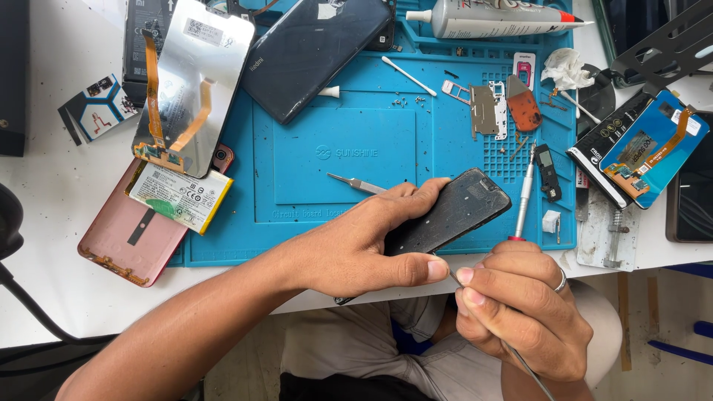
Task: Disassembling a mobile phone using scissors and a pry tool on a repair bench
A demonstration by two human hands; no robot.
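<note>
My left hand grips a black phone frame, holding it tilted over the front edge of the blue work mat. My right hand, with a ring on one finger, pinches a thin metal tool whose tip meets the phone's lower edge by my left thumb. A red-collared screwdriver lies on the mat just above my right hand. Metal tweezers lie on the mat behind my left fingers.
A pink phone back with a battery and a screen panel lie at the left. A dark phone, a glue tube, small metal parts and a blue screen module sit around the mat.
</note>
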